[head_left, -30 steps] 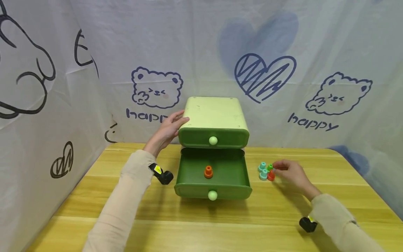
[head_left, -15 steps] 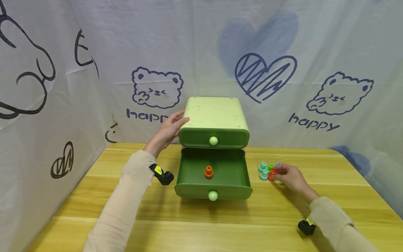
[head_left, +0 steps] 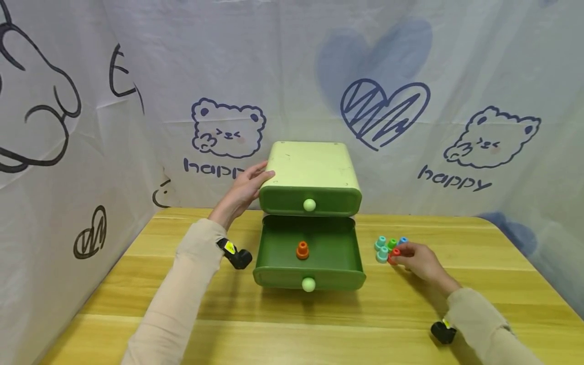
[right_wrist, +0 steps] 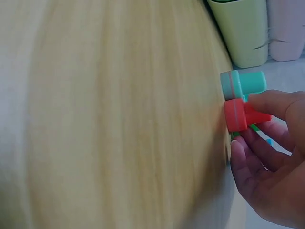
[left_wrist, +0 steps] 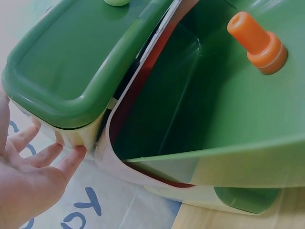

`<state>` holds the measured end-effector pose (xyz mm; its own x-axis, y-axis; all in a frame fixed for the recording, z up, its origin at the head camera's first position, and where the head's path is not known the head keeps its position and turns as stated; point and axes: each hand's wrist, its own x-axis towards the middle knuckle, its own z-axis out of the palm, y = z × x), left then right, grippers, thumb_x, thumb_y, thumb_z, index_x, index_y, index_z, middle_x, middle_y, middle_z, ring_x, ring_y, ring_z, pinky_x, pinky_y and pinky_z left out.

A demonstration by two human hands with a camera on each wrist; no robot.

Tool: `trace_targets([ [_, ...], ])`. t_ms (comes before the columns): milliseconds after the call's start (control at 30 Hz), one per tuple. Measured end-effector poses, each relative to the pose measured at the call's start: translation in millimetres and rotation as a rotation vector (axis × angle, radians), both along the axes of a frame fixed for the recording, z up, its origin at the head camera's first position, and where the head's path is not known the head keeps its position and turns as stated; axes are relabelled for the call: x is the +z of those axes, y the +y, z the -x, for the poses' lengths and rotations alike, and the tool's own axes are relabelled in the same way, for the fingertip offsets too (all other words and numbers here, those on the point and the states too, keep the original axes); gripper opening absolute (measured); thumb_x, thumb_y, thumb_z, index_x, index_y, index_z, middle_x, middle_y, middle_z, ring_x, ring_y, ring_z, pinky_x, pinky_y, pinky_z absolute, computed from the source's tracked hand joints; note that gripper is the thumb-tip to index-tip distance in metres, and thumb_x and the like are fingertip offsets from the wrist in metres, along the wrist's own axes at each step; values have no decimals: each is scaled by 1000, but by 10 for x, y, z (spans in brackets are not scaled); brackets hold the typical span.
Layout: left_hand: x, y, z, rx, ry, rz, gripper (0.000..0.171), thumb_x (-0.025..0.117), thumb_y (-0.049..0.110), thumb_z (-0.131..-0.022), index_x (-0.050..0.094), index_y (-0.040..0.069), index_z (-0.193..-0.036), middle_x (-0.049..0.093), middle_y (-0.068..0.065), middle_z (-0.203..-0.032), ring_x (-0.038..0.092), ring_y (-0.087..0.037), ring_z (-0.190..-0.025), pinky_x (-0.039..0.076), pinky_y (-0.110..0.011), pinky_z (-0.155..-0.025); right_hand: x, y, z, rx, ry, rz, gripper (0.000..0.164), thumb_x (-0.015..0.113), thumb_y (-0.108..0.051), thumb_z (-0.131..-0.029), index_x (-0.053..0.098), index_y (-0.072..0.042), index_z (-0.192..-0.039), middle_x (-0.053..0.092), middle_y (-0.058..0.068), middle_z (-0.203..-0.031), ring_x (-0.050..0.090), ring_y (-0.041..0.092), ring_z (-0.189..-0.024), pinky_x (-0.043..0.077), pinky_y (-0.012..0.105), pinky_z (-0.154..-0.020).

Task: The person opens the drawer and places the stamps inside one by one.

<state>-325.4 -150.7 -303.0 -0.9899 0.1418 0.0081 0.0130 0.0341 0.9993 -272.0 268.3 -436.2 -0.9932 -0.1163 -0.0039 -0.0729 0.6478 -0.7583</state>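
Observation:
My left hand (head_left: 244,190) rests against the left side of a small two-drawer cabinet (head_left: 315,162), its thumb at the top edge. In the left wrist view, the fingertips touch the cream side beside the upper drawer (left_wrist: 62,71). An orange peg (head_left: 302,250) stands inside the pulled-out lower drawer (head_left: 278,238). My right hand (head_left: 422,261) pinches a red peg (right_wrist: 235,115) between thumb and fingers, its wide base facing the table. Close around it stand two turquoise pegs (head_left: 381,255), a green peg (head_left: 392,244) and a blue peg (head_left: 403,241).
The cabinet stands on a wooden table (head_left: 347,329), near its back edge. A white printed cloth (head_left: 296,71) hangs behind and at the sides. Black wrist cameras sit on the left (head_left: 238,257) and right (head_left: 442,332) wrists.
My right hand has shifted slightly down and toward the red peg, now pinching it. The blue peg, hidden behind the fingers before, has come into view. My left hand stays in place.

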Motion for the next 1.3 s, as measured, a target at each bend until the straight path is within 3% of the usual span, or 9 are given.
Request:
trace_targets([
  [167, 0, 12, 1, -2, -2, -11, 64, 58, 27, -97, 29, 13, -153, 33, -15, -148, 39, -28, -133, 36, -37, -108, 1, 17, -27, 3, -15, -17, 30, 69, -13, -90, 63, 9, -109, 65, 14, -97, 57, 20, -79, 52, 27, -59],
  [367, 11, 37, 9, -19, -6, -7, 64, 58, 27, -98, 29, 13, -153, 32, -15, -149, 39, -27, -132, 38, -36, -107, 148, 84, -90, 11, -10, -57, 30, 69, -18, -90, 66, 5, -109, 67, 13, -99, 59, 24, -86, 52, 30, -66],
  [633, 24, 47, 13, -13, -1, -9, 63, 58, 26, -97, 30, 14, -152, 33, -14, -149, 42, -27, -130, 41, -35, -105, 351, 123, -125, 47, 49, -91, 34, 68, -15, -91, 62, 13, -110, 67, 20, -100, 62, 28, -89, 54, 31, -67],
  [867, 11, 27, 4, -14, -8, -6, 64, 58, 28, -97, 29, 14, -153, 32, -13, -150, 42, -27, -131, 41, -35, -105, 485, 21, -155, 85, 36, -90, 33, 67, -22, -92, 65, 6, -110, 68, 11, -99, 62, 24, -90, 52, 32, -71],
  [1067, 1, 6, -4, -17, -2, -6, 64, 57, 28, -98, 28, 13, -153, 31, -14, -150, 42, -28, -131, 41, -37, -105, 664, -112, -164, 153, 57, -88, 31, 68, -16, -91, 65, 6, -112, 68, 13, -101, 62, 27, -92, 55, 34, -72],
  [1300, -10, -5, 5, -18, 4, -9, 65, 57, 28, -98, 27, 13, -153, 31, -15, -150, 43, -28, -130, 41, -37, -104, 858, -275, -146, 231, 80, -162, 26, 67, -21, -91, 69, -1, -108, 68, 6, -99, 62, 25, -93, 54, 35, -72],
])
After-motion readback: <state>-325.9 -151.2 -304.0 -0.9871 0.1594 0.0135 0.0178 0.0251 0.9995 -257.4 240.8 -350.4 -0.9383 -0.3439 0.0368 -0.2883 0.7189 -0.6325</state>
